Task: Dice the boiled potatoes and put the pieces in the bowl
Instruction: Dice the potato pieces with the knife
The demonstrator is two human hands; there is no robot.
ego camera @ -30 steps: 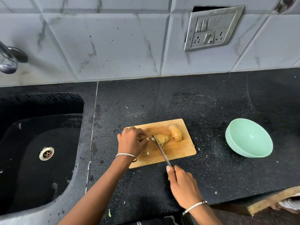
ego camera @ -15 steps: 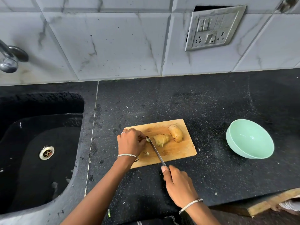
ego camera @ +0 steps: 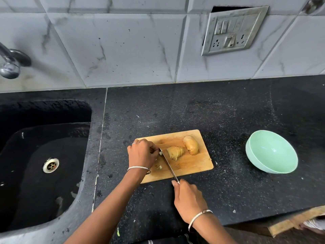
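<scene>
A wooden cutting board (ego camera: 191, 166) lies on the black counter. On it are a partly sliced potato (ego camera: 175, 152) and a whole potato half (ego camera: 191, 144) behind it. My left hand (ego camera: 142, 154) pinches a small potato piece (ego camera: 160, 153) at the board's left end. My right hand (ego camera: 189, 201) grips a knife (ego camera: 169, 166) whose blade runs across the board, its tip against that small piece. Another small cut piece (ego camera: 159, 167) lies near my left wrist. A mint green bowl (ego camera: 271, 152) stands empty to the right of the board.
A black sink (ego camera: 44, 161) with a metal drain sits to the left, a tap (ego camera: 9, 66) above it. Tiled wall with a switch plate (ego camera: 233, 30) runs behind the counter. A wooden ledge (ego camera: 295, 221) shows at the bottom right.
The knife and my right hand have shifted left, from the sliced potato to the small piece held by my left hand. The potatoes and bowl have not moved.
</scene>
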